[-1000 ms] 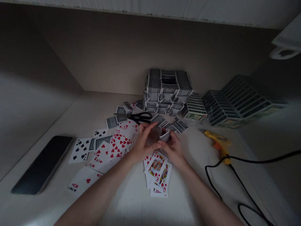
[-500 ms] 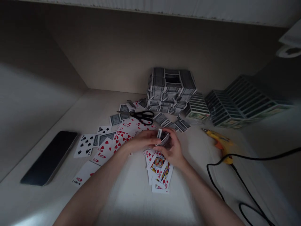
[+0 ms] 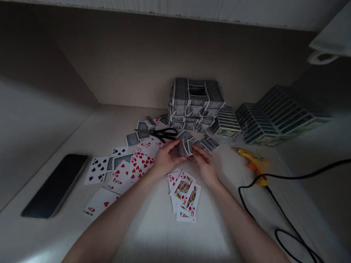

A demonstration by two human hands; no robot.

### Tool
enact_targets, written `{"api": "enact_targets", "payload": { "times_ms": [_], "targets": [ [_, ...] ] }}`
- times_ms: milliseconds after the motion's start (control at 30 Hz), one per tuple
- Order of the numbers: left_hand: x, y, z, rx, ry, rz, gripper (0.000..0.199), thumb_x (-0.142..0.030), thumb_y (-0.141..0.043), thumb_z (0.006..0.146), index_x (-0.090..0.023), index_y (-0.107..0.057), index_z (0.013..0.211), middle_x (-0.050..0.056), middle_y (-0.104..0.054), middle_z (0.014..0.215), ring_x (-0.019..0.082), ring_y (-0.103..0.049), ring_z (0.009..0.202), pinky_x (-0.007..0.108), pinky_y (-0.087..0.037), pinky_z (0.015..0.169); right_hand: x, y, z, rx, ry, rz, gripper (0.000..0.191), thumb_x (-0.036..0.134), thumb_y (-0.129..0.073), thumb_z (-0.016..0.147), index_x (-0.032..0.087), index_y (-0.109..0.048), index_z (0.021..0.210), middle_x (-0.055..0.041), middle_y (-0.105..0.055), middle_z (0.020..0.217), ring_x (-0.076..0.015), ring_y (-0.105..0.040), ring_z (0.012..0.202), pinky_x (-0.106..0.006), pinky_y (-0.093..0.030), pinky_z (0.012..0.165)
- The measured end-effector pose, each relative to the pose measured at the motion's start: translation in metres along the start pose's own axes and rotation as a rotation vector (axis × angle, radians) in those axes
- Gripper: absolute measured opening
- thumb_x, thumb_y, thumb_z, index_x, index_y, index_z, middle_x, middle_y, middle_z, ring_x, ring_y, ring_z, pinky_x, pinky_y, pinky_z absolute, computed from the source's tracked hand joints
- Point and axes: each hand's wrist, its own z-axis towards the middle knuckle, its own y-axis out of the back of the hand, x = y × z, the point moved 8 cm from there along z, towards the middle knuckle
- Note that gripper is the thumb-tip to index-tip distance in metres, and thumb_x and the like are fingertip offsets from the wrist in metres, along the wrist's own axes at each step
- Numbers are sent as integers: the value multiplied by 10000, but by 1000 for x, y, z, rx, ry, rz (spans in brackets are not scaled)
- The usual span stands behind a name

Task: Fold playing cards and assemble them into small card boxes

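Observation:
Between both hands is a folded playing card piece (image 3: 183,148) with a grey patterned back. My left hand (image 3: 166,157) grips it from the left, thumb below and fingers above. On its right edge the fingertips of my right hand (image 3: 205,163) are closed. Just below the hands lie loose diamond cards (image 3: 185,186), face up, a ten, kings and a queen among them. Left of my left hand, heart cards (image 3: 141,164) are spread out. Black-handled scissors (image 3: 164,133) rest on cards beyond the hands.
Behind stands a box-like structure built of cards (image 3: 196,100). Stacked slatted card structures (image 3: 279,117) are at the right. A yellow glue gun (image 3: 253,160) with a black cable (image 3: 293,174) lies on the right. At the left are a dark phone (image 3: 55,186) and a seven of spades (image 3: 96,170).
The folded card piece has been turned, so its patterned outside now faces me. My right hand has drawn back to its right edge, and the diamond cards below show more fully.

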Motion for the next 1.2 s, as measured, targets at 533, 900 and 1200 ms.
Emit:
{"api": "enact_targets", "payload": {
  "times_ms": [533, 900, 1200],
  "targets": [
    [-21, -5, -6, 25, -172, 502, 557, -136, -695, 621, -242, -544, 1147, 53, -527, 1181, 206, -506, 1091, 385, -420, 949, 4, 3, 0, -80, 9, -185, 219, 318, -621, 683, 184, -666, 850, -44, -702, 819, -184, -630, 726, -321, -496, 693],
    [-26, -9, -10, 70, -210, 473, 572, -85, -690, 600, -236, -552, 1134, 49, -542, 1170, 201, -494, 1108, 378, -401, 967, 1, 8, 1, -93, -65, -154, 198, 352, -694, 592, 190, -607, 665, 19, -621, 584, -122, -530, 502, -238, -412, 490],
    [-31, -11, -12, 46, -258, 488, 564, -74, -697, 586, -222, -549, 1110, 52, -547, 1137, 206, -496, 1086, 394, -411, 940, 3, 7, -2, -135, -61, -182, 157, 325, -673, 605, 178, -623, 628, 16, -614, 582, -114, -508, 490, -238, -381, 493]
  ]
}}
